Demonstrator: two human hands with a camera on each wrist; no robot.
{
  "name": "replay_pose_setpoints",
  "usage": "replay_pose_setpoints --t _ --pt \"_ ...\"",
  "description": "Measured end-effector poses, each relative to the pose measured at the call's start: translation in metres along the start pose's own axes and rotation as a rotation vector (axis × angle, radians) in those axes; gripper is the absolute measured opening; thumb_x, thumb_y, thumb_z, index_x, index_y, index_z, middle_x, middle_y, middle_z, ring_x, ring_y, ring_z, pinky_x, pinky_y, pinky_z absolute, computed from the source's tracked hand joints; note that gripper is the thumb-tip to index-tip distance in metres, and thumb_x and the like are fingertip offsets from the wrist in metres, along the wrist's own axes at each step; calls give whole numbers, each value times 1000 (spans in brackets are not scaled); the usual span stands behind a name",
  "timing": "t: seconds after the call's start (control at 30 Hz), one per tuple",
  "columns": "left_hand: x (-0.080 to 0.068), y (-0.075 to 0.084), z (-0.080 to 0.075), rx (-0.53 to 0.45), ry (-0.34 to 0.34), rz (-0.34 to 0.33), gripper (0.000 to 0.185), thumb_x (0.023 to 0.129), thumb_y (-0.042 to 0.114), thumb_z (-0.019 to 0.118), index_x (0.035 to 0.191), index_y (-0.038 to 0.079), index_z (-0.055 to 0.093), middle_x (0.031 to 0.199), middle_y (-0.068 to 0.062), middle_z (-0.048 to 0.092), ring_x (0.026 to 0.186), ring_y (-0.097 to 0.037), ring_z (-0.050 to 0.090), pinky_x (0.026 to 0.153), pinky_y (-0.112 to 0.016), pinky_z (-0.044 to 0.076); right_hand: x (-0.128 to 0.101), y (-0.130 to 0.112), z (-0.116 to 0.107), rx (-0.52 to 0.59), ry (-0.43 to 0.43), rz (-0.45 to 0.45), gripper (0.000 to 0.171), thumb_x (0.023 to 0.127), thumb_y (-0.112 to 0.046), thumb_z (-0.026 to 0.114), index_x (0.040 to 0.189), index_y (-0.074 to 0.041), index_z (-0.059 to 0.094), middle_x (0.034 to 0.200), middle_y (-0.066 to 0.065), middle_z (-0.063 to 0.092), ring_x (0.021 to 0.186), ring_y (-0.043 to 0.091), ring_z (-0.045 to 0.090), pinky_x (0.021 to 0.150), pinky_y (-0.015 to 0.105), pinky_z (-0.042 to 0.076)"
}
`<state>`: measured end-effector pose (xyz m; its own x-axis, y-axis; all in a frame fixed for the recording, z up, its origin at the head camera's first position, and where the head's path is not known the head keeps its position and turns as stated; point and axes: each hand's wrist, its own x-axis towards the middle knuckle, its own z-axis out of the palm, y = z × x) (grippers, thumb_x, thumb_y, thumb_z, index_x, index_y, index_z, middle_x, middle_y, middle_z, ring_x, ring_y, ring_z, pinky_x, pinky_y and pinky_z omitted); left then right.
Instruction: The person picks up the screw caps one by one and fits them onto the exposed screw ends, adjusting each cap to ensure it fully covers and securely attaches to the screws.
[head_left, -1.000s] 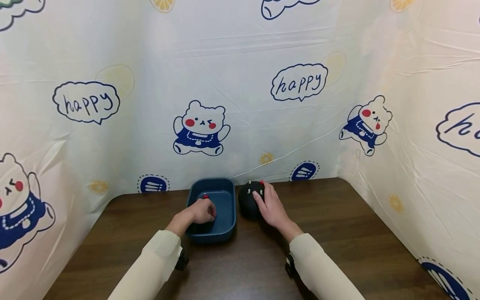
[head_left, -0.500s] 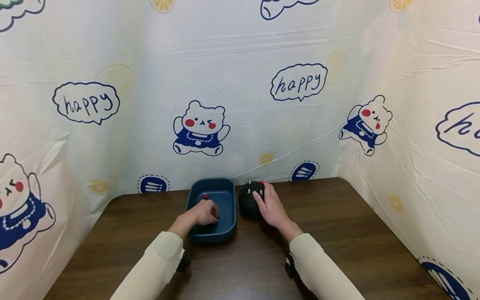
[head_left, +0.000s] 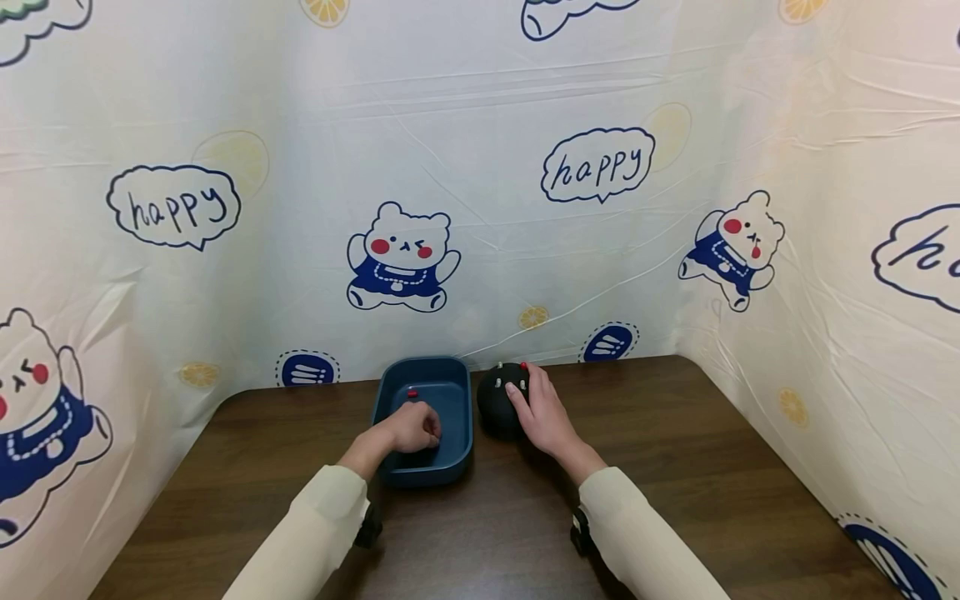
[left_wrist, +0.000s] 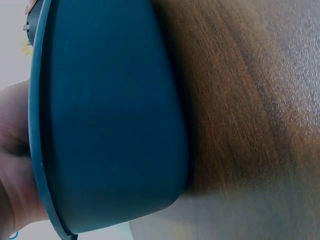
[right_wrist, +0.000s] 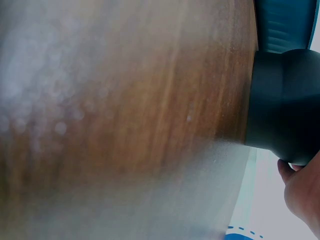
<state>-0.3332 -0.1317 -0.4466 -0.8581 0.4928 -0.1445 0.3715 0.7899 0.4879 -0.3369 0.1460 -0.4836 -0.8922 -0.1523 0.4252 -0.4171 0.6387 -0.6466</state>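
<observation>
My left hand reaches down into a dark blue rectangular basin, fingers curled together above its floor. Whether it pinches something is hidden, so I cannot tell. A small red piece lies in the basin beyond that hand. Just right of the basin stands a black ball-shaped object, with several small whitish studs and a red one on its top. My right hand grips its right side, thumb across the top. In the right wrist view the black object shows a cylindrical base under its rounded body.
Both things stand near the back edge of a brown wooden table. A pale printed curtain hangs behind and at both sides. In the left wrist view the basin's outer wall fills much of the frame.
My left hand has shifted slightly right and toward me inside the basin, so more of the red piece shows. The right hand and black object have stayed put.
</observation>
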Motion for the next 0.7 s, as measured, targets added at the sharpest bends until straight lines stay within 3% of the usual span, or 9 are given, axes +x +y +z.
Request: replay_pose_setpoints --t 0.43,0.7 --pt "-2 -2 1 -231 -35 -43 10 97 4 65 100 4 75 88 -3 69 80 -16 62 76 -34 54 0 -1 -1 4 4 0 62 109 -44 44 153 -2 32 153 20 40 137 36 43 115 53 36" --pt "-1 -9 4 -348 -43 -32 15 99 2 60 105 0 74 93 -6 70 83 -18 63 77 -34 55 0 -1 -1 8 -7 12 61 109 -44 43 154 -4 32 153 20 39 138 36 42 115 54 36"
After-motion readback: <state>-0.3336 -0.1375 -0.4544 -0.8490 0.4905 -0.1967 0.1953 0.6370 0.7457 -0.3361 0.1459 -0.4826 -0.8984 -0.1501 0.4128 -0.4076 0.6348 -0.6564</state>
